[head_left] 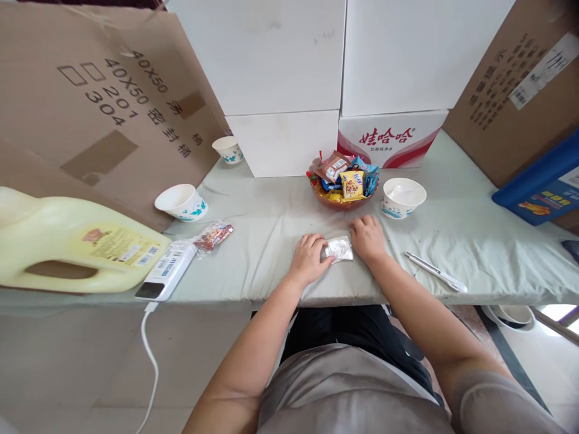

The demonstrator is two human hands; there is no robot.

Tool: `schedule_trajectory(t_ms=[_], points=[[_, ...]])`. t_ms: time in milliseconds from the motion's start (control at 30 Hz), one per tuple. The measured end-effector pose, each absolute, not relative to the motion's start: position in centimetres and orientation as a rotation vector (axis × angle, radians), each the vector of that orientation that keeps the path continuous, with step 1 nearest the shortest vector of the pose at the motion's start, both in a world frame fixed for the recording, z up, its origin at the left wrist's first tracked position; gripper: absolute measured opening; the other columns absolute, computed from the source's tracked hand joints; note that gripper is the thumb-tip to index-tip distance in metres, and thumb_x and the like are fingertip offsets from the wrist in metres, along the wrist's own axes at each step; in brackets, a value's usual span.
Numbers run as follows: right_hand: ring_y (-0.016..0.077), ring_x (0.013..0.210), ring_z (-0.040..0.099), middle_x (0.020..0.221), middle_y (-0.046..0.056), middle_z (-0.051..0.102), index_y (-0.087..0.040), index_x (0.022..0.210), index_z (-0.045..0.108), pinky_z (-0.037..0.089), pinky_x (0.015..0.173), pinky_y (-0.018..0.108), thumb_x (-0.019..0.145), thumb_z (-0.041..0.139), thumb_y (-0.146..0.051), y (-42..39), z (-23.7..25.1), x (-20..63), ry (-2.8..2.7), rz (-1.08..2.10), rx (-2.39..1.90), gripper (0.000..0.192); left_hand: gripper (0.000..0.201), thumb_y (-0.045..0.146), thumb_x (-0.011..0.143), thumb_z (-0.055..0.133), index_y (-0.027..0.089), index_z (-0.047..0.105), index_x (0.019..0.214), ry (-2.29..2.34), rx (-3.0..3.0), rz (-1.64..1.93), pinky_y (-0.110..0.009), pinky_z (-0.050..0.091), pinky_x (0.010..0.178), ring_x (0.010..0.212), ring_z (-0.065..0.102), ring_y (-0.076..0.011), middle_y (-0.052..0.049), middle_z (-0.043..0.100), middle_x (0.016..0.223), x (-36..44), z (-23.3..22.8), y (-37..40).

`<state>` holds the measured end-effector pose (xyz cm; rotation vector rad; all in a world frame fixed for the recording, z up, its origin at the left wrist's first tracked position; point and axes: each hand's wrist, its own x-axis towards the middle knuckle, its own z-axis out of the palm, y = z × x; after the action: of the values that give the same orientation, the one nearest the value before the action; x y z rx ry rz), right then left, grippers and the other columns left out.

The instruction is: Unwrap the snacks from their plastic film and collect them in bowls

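Observation:
A small silvery snack packet point(339, 248) lies on the pale cloth-covered table point(271, 229) near its front edge. My left hand point(309, 258) grips the packet's left end. My right hand point(368, 238) holds its right end with curled fingers. Just beyond the hands stands a brown bowl point(342, 202) heaped with several wrapped snacks. A white paper bowl point(403, 197) with blue print sits right of it.
A pen-like metal tool point(435, 272) lies at the right. At the left are a yellow jug point(67, 247) on its side, a white power bank point(167, 269) with cable, a clear snack wrapper point(214, 235) and two paper cups point(181, 202) point(228, 149). Cardboard and white boxes point(280, 78) wall the back.

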<state>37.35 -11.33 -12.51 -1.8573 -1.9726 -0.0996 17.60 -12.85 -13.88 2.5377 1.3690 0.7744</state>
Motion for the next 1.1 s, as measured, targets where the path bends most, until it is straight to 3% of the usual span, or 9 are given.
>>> schedule_trajectory(t_ms=[200, 433, 533, 667, 733, 800, 867, 967, 1100], points=[[0.023, 0.104, 0.052, 0.11, 0.011, 0.063, -0.018, 0.105, 0.067, 0.04, 0.093, 0.038, 0.091, 0.054, -0.023, -13.7, -12.9, 36.6, -2.315, 0.06, -1.138, 0.02, 0.032, 0.029, 0.078, 0.071, 0.017, 0.063, 0.106, 1.367, 2.559, 0.752, -0.044, 0.044, 0.099, 0.112, 0.052, -0.0283, -0.01, 0.061, 0.116, 17.5, -13.5, -13.1], [0.02, 0.09, 0.056, 0.096, 0.009, 0.067, -0.018, 0.097, 0.069, 0.047, 0.081, 0.033, 0.089, 0.05, -0.009, -15.2, -12.5, 38.7, -2.468, 0.113, -1.133, 0.023, 0.057, 0.041, 0.068, 0.077, 0.021, 0.061, 0.12, 1.298, 2.55, 0.712, -0.051, 0.041, 0.103, 0.121, 0.047, -0.0325, -0.01, 0.057, 0.128, 16.9, -13.6, -13.1], [0.0206, 0.098, 0.057, 0.104, 0.009, 0.067, -0.021, 0.101, 0.07, 0.047, 0.087, 0.034, 0.088, 0.043, -0.006, -13.1, -9.3, 43.1, -2.228, -0.134, -1.27, 0.032, 0.055, 0.041, 0.069, 0.078, 0.021, 0.062, 0.118, 1.286, 2.512, 0.71, -0.05, 0.041, 0.104, 0.121, 0.047, -0.031, -0.009, 0.057, 0.127, 16.9, -13.7, -13.0], [0.026, 0.107, 0.056, 0.112, 0.014, 0.064, -0.018, 0.107, 0.071, 0.046, 0.086, 0.036, 0.09, 0.05, -0.018, -7.6, -5.1, 48.9, -1.874, -0.382, -1.868, 0.027, 0.054, 0.041, 0.071, 0.077, 0.021, 0.063, 0.119, 1.299, 2.485, 0.651, -0.05, 0.04, 0.104, 0.123, 0.045, -0.0306, -0.009, 0.056, 0.128, 17.1, -13.3, -13.1], [0.0228, 0.098, 0.06, 0.109, 0.015, 0.064, -0.014, 0.107, 0.071, 0.045, 0.081, 0.032, 0.089, 0.054, -0.018, -4.6, -4.5, 50.6, -2.007, -0.094, -2.25, 0.025, 0.055, 0.043, 0.072, 0.077, 0.022, 0.062, 0.12, 1.302, 2.478, 0.627, -0.05, 0.039, 0.104, 0.123, 0.045, -0.0305, -0.009, 0.056, 0.128, 17.3, -13.0, -13.2], [0.0158, 0.084, 0.063, 0.095, 0.013, 0.066, -0.005, 0.09, 0.073, 0.044, 0.075, 0.029, 0.094, 0.046, -0.021, -2.1, -4.8, 51.5, -2.129, 0.146, -2.323, 0.032, 0.056, 0.044, 0.072, 0.077, 0.022, 0.062, 0.12, 1.292, 2.475, 0.615, -0.05, 0.039, 0.104, 0.123, 0.045, -0.0304, -0.009, 0.056, 0.128, 17.3, -12.8, -13.3], [0.0137, 0.085, 0.063, 0.096, 0.01, 0.065, -0.004, 0.095, 0.07, 0.047, 0.075, 0.029, 0.1, 0.038, -0.027, -0.3, -5.6, 51.7, -2.223, 0.309, -2.328, 0.039, 0.056, 0.046, 0.071, 0.077, 0.022, 0.062, 0.12, 1.278, 2.473, 0.612, -0.05, 0.04, 0.104, 0.123, 0.045, -0.0305, -0.009, 0.056, 0.128, 17.2, -12.8, -13.2], [0.0125, 0.081, 0.064, 0.095, 0.006, 0.065, -0.009, 0.102, 0.065, 0.052, 0.073, 0.03, 0.101, 0.041, -0.034, 1.1, -6.4, 51.6, -2.297, 0.401, -2.313, 0.035, 0.053, 0.046, 0.074, 0.075, 0.023, 0.063, 0.12, 1.282, 2.467, 0.625, -0.048, 0.04, 0.104, 0.124, 0.045, -0.0295, -0.009, 0.057, 0.128, 17.1, -12.9, -13.2], [0.008, 0.052, 0.055, 0.06, 0.006, 0.063, -0.003, 0.068, 0.07, 0.038, 0.059, 0.029, 0.095, 0.045, -0.04, 0.9, -6.1, 51.4, -2.27, 0.375, -2.287, 0.052, 0.041, 0.039, 0.079, 0.071, 0.022, 0.064, 0.116, 1.301, 2.462, 0.662, -0.048, 0.041, 0.103, 0.122, 0.047, -0.0279, -0.008, 0.059, 0.126, 17.5, -13.3, -13.3]])
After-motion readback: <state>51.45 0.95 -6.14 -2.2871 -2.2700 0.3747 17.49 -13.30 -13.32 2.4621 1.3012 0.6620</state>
